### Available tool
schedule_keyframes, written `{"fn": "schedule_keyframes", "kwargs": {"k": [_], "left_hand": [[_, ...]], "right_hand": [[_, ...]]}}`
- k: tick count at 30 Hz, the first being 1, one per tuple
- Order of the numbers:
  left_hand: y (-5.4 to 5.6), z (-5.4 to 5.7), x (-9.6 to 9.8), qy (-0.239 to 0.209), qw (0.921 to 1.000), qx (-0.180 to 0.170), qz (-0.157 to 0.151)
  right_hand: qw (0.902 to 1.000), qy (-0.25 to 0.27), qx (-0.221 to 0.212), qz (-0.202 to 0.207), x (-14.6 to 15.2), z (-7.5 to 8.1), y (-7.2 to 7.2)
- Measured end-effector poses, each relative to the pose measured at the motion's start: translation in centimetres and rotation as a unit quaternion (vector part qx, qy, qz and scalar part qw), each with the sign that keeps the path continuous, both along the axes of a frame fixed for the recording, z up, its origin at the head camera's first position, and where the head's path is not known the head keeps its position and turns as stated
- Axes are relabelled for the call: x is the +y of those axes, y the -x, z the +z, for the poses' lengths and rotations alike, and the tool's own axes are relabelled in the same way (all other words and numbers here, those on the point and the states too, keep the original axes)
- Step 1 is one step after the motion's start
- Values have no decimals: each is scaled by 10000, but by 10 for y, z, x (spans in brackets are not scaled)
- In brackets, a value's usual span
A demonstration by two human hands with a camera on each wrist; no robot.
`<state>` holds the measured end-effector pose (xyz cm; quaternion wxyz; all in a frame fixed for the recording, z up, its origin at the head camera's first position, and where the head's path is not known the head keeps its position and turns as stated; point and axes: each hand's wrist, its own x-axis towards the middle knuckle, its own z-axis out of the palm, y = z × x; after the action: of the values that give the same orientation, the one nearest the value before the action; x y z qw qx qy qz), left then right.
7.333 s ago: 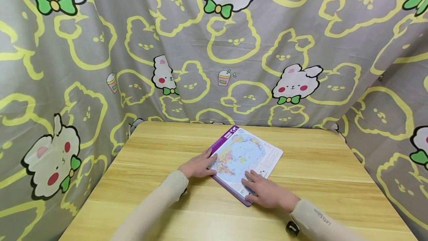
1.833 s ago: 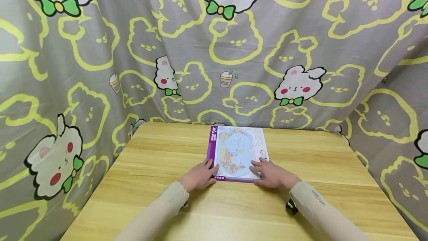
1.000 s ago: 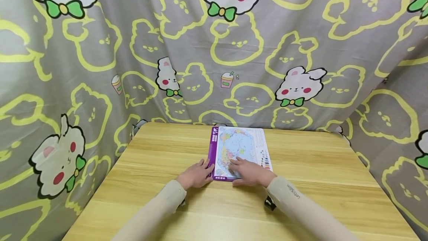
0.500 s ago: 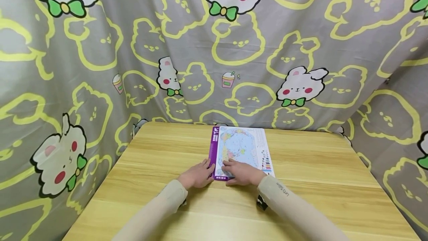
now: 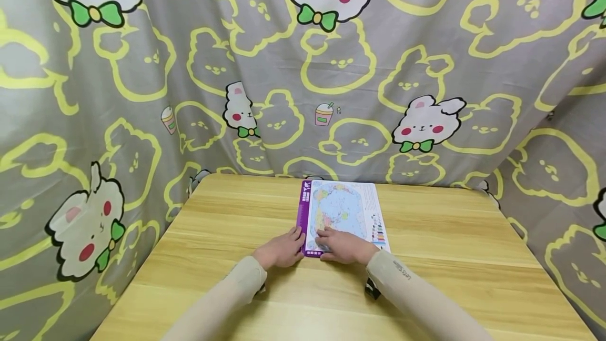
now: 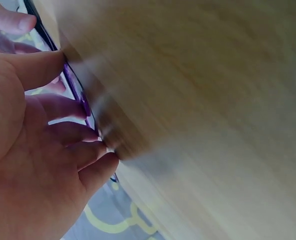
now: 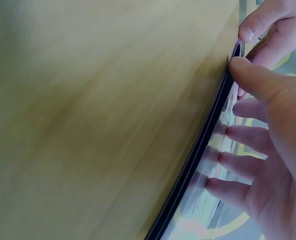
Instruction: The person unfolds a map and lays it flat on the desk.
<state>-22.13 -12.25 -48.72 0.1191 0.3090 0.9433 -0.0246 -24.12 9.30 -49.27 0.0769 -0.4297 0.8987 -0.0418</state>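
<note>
A flat, glossy world map board (image 5: 347, 205) with a purple left and near border lies on the table, its near side roughly facing me. My left hand (image 5: 282, 249) is at its near left corner, fingers along the purple left edge. In the left wrist view, the fingertips and thumb of that hand (image 6: 42, 135) meet the board's rim (image 6: 73, 84). My right hand (image 5: 346, 246) rests on the lower part of the map, covering some of it. The right wrist view shows that hand's fingertips (image 7: 224, 131) on the glossy face and its thumb at the dark near edge (image 7: 198, 142).
The board lies on a wood-grain table (image 5: 227, 209), its far side close to the table's back edge. A grey curtain (image 5: 279, 57) with yellow outlines and white rabbits hangs behind and along both sides. A black wrist device (image 5: 372, 289) shows under the right sleeve.
The board has turned from a diagonal position to nearly straight. My right hand has moved left from the board's right side onto its lower middle. Almost nothing differs over the last half second.
</note>
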Motion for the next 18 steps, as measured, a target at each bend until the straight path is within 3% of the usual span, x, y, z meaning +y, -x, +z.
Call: {"fn": "schedule_keyframes", "kwargs": {"k": [9, 18], "left_hand": [[-1, -1, 1, 77, 10000, -11, -32], [0, -2, 1, 29, 10000, -40, 34]], "right_hand": [[9978, 242, 534, 321, 6, 1, -4], [9914, 322, 1217, 367, 10, 8, -9]]}}
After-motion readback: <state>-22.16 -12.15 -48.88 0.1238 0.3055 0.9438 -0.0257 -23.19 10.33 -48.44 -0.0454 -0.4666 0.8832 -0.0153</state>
